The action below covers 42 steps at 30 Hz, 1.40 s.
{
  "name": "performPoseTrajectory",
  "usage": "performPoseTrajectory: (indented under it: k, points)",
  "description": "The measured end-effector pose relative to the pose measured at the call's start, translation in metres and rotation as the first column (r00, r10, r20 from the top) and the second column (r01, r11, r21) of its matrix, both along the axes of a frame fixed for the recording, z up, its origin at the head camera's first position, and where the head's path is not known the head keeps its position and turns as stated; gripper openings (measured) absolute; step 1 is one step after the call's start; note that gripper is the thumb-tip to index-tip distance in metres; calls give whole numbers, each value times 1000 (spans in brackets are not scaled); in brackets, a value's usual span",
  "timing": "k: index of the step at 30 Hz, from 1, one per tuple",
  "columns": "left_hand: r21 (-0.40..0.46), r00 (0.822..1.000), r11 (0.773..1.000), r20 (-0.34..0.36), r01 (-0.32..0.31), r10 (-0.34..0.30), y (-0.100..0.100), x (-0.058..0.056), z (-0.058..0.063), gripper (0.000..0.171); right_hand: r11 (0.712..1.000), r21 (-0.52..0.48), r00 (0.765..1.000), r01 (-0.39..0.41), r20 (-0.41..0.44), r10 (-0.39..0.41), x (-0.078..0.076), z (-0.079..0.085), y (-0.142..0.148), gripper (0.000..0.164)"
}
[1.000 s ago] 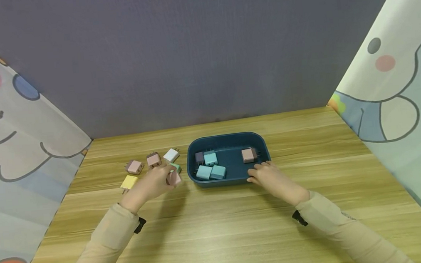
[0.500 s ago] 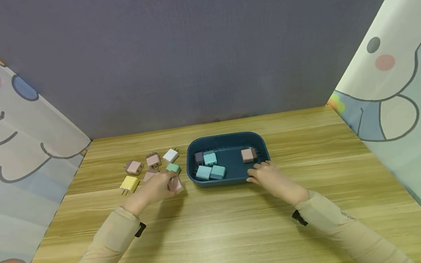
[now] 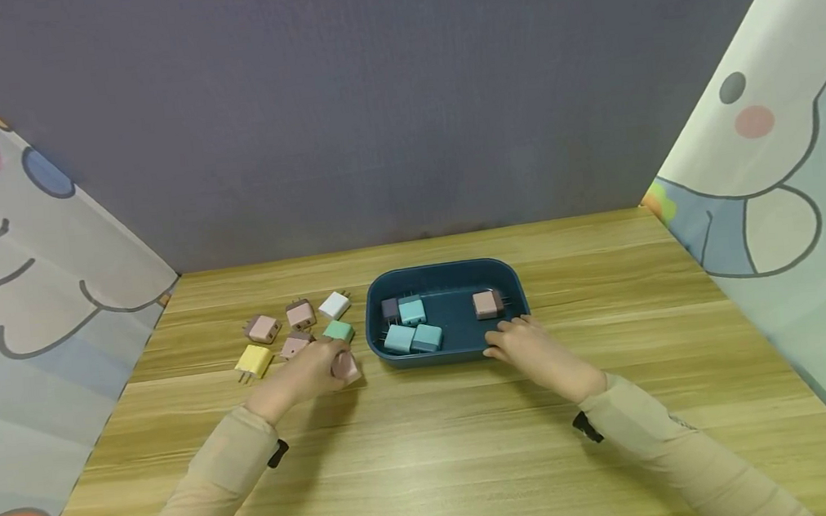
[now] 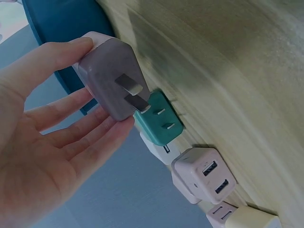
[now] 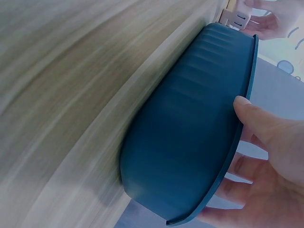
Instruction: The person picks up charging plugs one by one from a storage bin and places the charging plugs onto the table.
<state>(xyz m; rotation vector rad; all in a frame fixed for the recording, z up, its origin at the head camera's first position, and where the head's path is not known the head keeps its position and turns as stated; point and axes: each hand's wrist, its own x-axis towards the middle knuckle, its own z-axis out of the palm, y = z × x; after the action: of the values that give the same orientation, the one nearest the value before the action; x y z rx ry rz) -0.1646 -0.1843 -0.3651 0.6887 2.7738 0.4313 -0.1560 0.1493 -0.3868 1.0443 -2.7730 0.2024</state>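
Note:
My left hand (image 3: 298, 379) pinches a pink plug charger (image 3: 345, 367) between thumb and fingers, just above the table, left of the dark blue bin (image 3: 458, 357). In the left wrist view the charger's mauve face (image 4: 107, 71) shows two metal prongs. Close by it lies a green charger (image 3: 338, 331). My right hand (image 3: 539, 353) grips the bin's near right rim; in the right wrist view the thumb (image 5: 244, 108) lies on the outer wall and the fingers reach over the rim. Inside the bin are several blue chargers (image 3: 412, 310), a dark purple one (image 3: 390, 309) and a pink-brown one (image 3: 486, 305).
Left of the bin on the wooden table (image 3: 430, 453) lie a white charger (image 3: 334, 305), a yellow charger (image 3: 254, 360) and several pink-mauve chargers (image 3: 301, 314). A grey panel (image 3: 402, 128) closes off the back, with printed cloth on both sides.
My left hand has come slightly nearer to me with the pink charger, uncovering more of the green charger and a pink-mauve one. My right hand has stayed on the bin rim.

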Motion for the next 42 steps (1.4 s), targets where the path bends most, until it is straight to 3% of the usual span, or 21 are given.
performPoseTrajectory:
  k: [12, 42]
  points:
    - [-18, 1000, 1000, 4, -3, 3, -1, 0, -6, 43, 1000, -9, 1000, -4, -9, 4, 1, 2, -1, 13]
    - [-49, 994, 996, -77, 80, -84, -2, 2, -16, 42, 1000, -3, 1000, 7, -9, -7, 1, 2, -1, 15]
